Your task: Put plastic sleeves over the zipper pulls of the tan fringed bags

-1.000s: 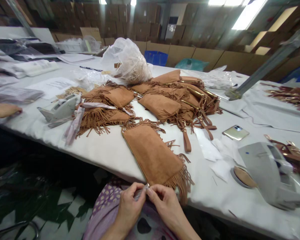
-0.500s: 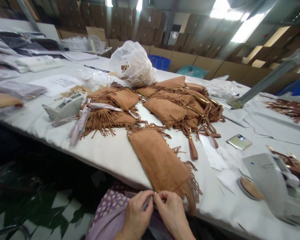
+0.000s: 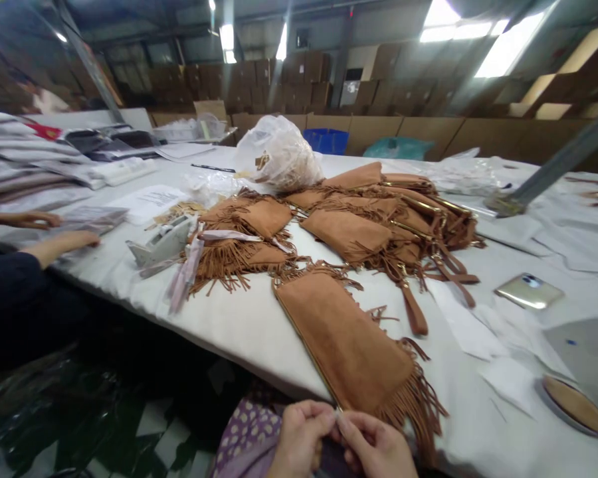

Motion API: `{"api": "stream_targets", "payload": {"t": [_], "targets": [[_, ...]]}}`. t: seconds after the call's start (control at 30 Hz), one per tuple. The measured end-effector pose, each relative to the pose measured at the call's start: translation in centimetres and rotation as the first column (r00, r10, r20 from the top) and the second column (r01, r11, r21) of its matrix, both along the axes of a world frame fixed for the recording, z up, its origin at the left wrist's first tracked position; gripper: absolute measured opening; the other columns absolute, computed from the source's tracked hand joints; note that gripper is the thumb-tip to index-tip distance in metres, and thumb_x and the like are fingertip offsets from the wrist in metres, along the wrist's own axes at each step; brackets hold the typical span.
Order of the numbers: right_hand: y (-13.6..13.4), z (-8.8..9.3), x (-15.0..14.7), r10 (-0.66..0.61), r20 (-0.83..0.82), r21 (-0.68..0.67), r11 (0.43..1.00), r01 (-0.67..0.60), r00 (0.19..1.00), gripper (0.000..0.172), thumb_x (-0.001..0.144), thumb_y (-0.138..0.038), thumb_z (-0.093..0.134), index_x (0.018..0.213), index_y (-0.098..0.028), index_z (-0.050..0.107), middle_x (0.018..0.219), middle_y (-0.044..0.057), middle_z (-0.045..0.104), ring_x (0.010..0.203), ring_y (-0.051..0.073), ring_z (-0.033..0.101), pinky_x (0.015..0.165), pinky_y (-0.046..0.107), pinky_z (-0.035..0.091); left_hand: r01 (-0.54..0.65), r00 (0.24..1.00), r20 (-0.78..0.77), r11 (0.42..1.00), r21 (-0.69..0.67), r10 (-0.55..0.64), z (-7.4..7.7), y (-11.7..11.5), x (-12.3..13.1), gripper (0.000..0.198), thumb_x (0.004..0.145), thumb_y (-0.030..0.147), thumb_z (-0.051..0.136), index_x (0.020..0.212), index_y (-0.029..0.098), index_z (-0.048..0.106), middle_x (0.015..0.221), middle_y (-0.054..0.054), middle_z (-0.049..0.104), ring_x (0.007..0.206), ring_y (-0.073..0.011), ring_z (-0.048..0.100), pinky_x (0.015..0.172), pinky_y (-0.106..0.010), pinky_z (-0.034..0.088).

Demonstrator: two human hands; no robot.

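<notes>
A tan suede bag (image 3: 346,332) with long fringe lies at the table's front edge, its gold zipper side angled toward me. At its near corner, my left hand (image 3: 306,428) is closed in a pinch at the zipper end. My right hand (image 3: 373,441) pinches at the same spot, its fingertips meeting those of the left. A small shiny bit shows between the fingertips, too small to name. Behind this bag lies a pile of similar fringed bags (image 3: 349,232) with wrist straps. More fringed bags (image 3: 264,219) lie to the left.
A tape dispenser (image 3: 164,242) stands left of the bags. To the right are a phone (image 3: 528,292), white paper scraps (image 3: 511,385) and an oval brush (image 3: 575,405). A stuffed plastic bag (image 3: 279,153) sits behind. A co-worker's hands (image 3: 74,242) handle a flat packet at left.
The view has shifted, so the table's contents sit lower and farther right. Both hands stay pinched at the bag's corner. More of the co-worker's arms shows at left.
</notes>
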State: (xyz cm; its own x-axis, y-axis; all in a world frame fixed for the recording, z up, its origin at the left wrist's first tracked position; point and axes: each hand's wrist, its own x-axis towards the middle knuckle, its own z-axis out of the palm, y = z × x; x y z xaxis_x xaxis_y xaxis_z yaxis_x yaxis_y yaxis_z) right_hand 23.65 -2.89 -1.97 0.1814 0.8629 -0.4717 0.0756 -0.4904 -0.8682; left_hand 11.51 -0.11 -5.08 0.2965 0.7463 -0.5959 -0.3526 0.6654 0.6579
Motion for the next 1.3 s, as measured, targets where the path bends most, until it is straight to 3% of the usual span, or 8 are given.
{"api": "stream_targets", "payload": {"t": [0.1, 0.27, 0.5, 0.67, 0.83, 0.93, 1.1, 1.3], "targets": [[-0.7, 0.3, -0.6, -0.113, -0.099, 0.036, 0.993, 0.117, 0.989, 0.037, 0.067, -0.049, 0.068, 0.08, -0.014, 0.064, 0.065, 0.005, 0.068, 0.05, 0.014, 0.056, 0.048, 0.023, 0.042, 0.051, 0.993, -0.105, 0.998, -0.032, -0.054, 1.6, 0.1, -0.4, 0.042, 0.054, 0.047, 0.078, 0.072, 0.011, 0.065, 0.052, 0.0, 0.059, 0.032, -0.0014, 0.026, 0.036, -0.018, 0.01], [-1.7, -0.3, -1.0, -0.172, 0.025, 0.184, 0.969, 0.164, 0.985, 0.046, 0.073, -0.044, 0.067, 0.106, -0.02, 0.045, 0.058, -0.002, 0.067, 0.049, 0.016, 0.061, 0.05, 0.024, 0.046, 0.124, 0.99, -0.065, 0.992, -0.038, -0.126, 2.1, 0.3, -0.9, 0.037, 0.057, 0.044, 0.075, 0.069, 0.012, 0.062, 0.051, 0.003, 0.054, 0.032, -0.0001, 0.022, 0.036, -0.018, 0.006], [-1.8, -2.8, 0.0, -0.017, 0.481, 0.419, 0.883, -0.213, 0.877, 0.014, 0.091, -0.031, 0.043, 0.091, -0.021, 0.052, 0.071, 0.001, 0.069, 0.059, 0.015, 0.067, 0.054, 0.021, 0.045, 0.192, 0.98, -0.024, 0.975, -0.112, -0.195, 3.3, 1.1, -0.9, 0.035, 0.057, 0.042, 0.075, 0.058, 0.014, 0.054, 0.045, 0.006, 0.046, 0.031, 0.001, 0.016, 0.035, -0.019, 0.004], [-1.3, -1.2, 2.2, 0.087, 0.704, 0.343, 0.828, -0.444, 0.705, 0.013, 0.088, -0.022, 0.047, 0.099, -0.019, 0.053, 0.065, -0.001, 0.062, 0.055, 0.014, 0.061, 0.053, 0.021, 0.043, 0.17, 0.982, -0.055, 0.976, -0.134, -0.179, 3.4, 1.4, -0.8, 0.034, 0.056, 0.041, 0.074, 0.065, 0.014, 0.054, 0.049, 0.006, 0.049, 0.031, 0.0014, 0.017, 0.036, -0.018, 0.004], [-0.7, 0.7, 3.4, 0.089, 0.868, 0.334, 0.623, -0.707, 0.488, 0.026, 0.091, -0.023, 0.048, 0.116, -0.016, 0.055, 0.079, 0.005, 0.061, 0.068, 0.017, 0.058, 0.063, 0.026, 0.043, 0.163, 0.981, -0.089, 0.98, -0.113, -0.174, 3.4, 1.2, -0.7, 0.034, 0.057, 0.042, 0.073, 0.061, 0.015, 0.053, 0.047, 0.006, 0.049, 0.03, 0.0014, 0.018, 0.036, -0.018, 0.005], [0.4, 0.8, 3.3, 0.06, 0.936, 0.262, 0.539, -0.801, 0.347, 0.017, 0.093, -0.022, 0.045, 0.097, -0.017, 0.061, 0.07, 0.003, 0.057, 0.061, 0.015, 0.051, 0.058, 0.027, 0.035, 0.188, 0.973, -0.118, 0.978, -0.092, -0.198, 3.8, 1.1, -0.6, 0.033, 0.06, 0.04, 0.072, 0.061, 0.015, 0.052, 0.043, 0.007, 0.048, 0.029, 0.0011, 0.019, 0.036, -0.016, 0.005], [2.9, 1.3, 3.1, 0.024, 0.981, 0.174, 0.357, -0.918, 0.195, 0.026, 0.095, -0.022, 0.041, 0.073, -0.018, 0.055, 0.067, 0.001, 0.053, 0.059, 0.014, 0.044, 0.059, 0.03, 0.028, 0.224, 0.968, -0.073, 0.96, -0.168, -0.238, 5.3, 2.3, -0.6, 0.024, 0.069, 0.03, 0.066, 0.066, 0.018, 0.045, 0.047, 0.005, 0.054, 0.029, 0.0001, 0.02, 0.035, -0.015, 0.004], [4.8, 2.0, 3.0, -0.122, 0.97, 0.241, 0.449, -0.86, 0.208, 0.036, 0.096, -0.029, 0.031, 0.071, -0.017, 0.054, 0.063, 0.003, 0.051, 0.058, 0.016, 0.042, 0.058, 0.031, 0.026, 0.306, 0.952, 0.071, 0.917, -0.256, -0.298, 7.9, 5.2, 0.3, 0.021, 0.087, 0.012, 0.039, 0.068, 0.012, 0.048, 0.054, 0.003, 0.052, 0.031, 0.0008, 0.02, 0.033, -0.013, 0.009]]}}
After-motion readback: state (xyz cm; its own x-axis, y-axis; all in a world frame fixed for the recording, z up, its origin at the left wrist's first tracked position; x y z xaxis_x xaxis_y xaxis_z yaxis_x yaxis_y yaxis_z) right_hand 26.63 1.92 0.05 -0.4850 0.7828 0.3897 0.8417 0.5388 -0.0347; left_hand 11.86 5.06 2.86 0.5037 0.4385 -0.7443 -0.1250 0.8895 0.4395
